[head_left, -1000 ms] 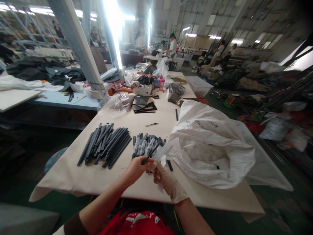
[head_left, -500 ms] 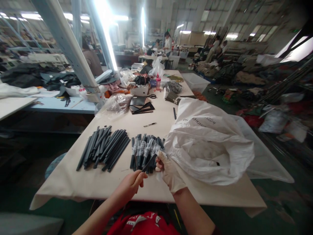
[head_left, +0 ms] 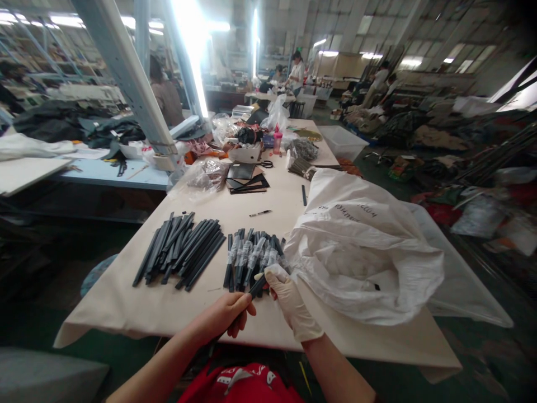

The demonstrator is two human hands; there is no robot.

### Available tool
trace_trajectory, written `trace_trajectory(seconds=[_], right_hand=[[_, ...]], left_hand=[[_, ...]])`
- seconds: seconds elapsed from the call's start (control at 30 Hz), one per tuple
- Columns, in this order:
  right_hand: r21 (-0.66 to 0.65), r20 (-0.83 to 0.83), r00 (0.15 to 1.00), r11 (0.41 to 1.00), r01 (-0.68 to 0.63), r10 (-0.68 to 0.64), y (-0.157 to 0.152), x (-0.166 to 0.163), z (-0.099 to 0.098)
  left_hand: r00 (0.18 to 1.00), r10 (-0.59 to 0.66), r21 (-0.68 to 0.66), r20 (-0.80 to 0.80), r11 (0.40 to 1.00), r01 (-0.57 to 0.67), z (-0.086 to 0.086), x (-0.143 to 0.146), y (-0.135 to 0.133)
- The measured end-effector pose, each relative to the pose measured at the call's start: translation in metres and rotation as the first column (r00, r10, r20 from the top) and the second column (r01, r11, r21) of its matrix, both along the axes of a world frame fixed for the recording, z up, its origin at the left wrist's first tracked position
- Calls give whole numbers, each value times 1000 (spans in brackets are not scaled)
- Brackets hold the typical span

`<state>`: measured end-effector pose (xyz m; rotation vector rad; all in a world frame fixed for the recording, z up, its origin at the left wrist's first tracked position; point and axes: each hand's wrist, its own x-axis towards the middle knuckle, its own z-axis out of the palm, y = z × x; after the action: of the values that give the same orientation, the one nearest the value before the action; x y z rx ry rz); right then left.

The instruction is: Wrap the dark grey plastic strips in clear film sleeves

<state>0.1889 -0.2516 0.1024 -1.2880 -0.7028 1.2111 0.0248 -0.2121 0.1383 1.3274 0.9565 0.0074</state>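
My left hand (head_left: 233,312), bare, is closed around the near end of a dark flat strip (head_left: 257,286). On my right hand (head_left: 292,303) is a pale glove, and its fingers pinch the same strip near the far end. Right behind the hands lies a row of similar dark strips wrapped in clear plastic (head_left: 254,254) around their middles. To the left, a pile of loose dark strips (head_left: 180,254) rests on the table (head_left: 168,313). A large white plastic bag (head_left: 369,246) with handwriting lies open beside my right hand.
A pen (head_left: 260,213), dark flat sheets (head_left: 247,178), scissors (head_left: 267,164) and a crumpled clear bag (head_left: 207,174) lie farther back. A translucent bin (head_left: 465,274) stands past the table's right edge. A slanted metal post (head_left: 130,78) rises at the left.
My right fingers have closed farther over the strip, and its far end is now more covered. The view has shifted slightly. The piles and bag lie as before.
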Motion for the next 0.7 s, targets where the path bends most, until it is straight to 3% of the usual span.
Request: trace_trajectory(seconds=[0.1, 0.33, 0.43, 0.5, 0.6, 0.7], right_hand=[[-42, 23, 999, 999, -35, 36, 3, 6, 4], [-77, -70, 994, 993, -86, 81, 6, -10, -1], [-70, -41, 999, 997, 30, -33, 10, -8, -4], [-65, -2, 994, 992, 112, -112, 13, -10, -6], [-79, 30, 1000, 997, 11, -9, 15, -20, -11], [-76, -4, 989, 986, -150, 150, 19, -21, -13]], left_hand=[[1000, -21, 8, -2, 1000, 21, 1, 1, 2], [996, 75, 54, 55, 996, -77, -10, 10, 4], [998, 61, 82, 30, 995, -63, -21, 2, 6], [992, 121, 188, 29, 974, -124, -27, -2, 8], [962, 253, 307, 107, 911, -274, -30, -5, 14], [965, 239, 290, 110, 921, -261, -27, -9, 22]])
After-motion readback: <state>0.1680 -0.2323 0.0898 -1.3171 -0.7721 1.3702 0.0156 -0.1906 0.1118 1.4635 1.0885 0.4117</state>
